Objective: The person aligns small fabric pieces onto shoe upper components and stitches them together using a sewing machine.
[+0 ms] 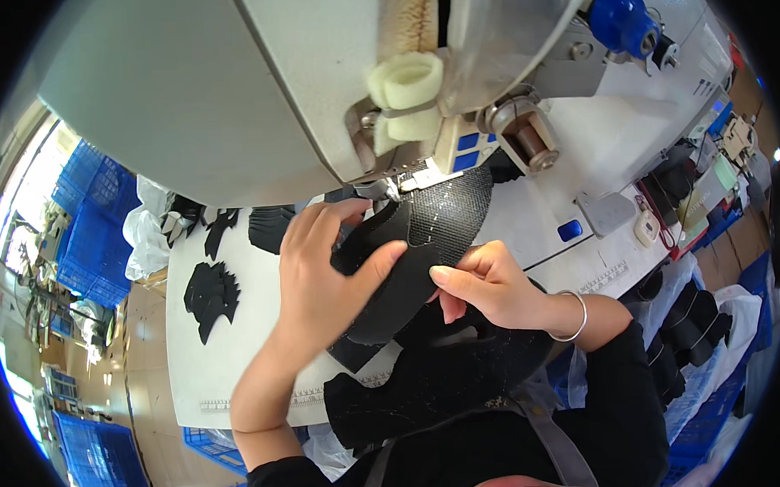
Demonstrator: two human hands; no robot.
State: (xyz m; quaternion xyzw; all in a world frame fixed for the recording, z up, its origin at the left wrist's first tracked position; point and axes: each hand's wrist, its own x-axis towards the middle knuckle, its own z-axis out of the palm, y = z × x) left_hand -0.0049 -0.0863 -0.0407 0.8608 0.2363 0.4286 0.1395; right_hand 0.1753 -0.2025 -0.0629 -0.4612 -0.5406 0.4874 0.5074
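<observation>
Black piece: we have this soft, matte, curved cloth part [390,305] on the machine bed, its upper end by the metal presser foot [392,190].
Woven panel: joined beside it, we see a glossy, coarse-grained black panel [453,209] with pale flecks.
Left hand: our left hand [318,267] rests spread on the cloth, thumb apart from the arched fingers.
Right hand: our right hand [492,283] pinches the cloth's near edge between thumb and fingers; a smooth, round metal bangle [579,318] circles the wrist.
Machine: above us, a smooth pale housing [196,104] carries a rolled, spongy, cream pad [408,84].
Tabletop: on the white surface [257,364], we see flat, jagged-edged black cutouts [211,294].
Near edge: a heap of limp black material [438,383] lies against us.
</observation>
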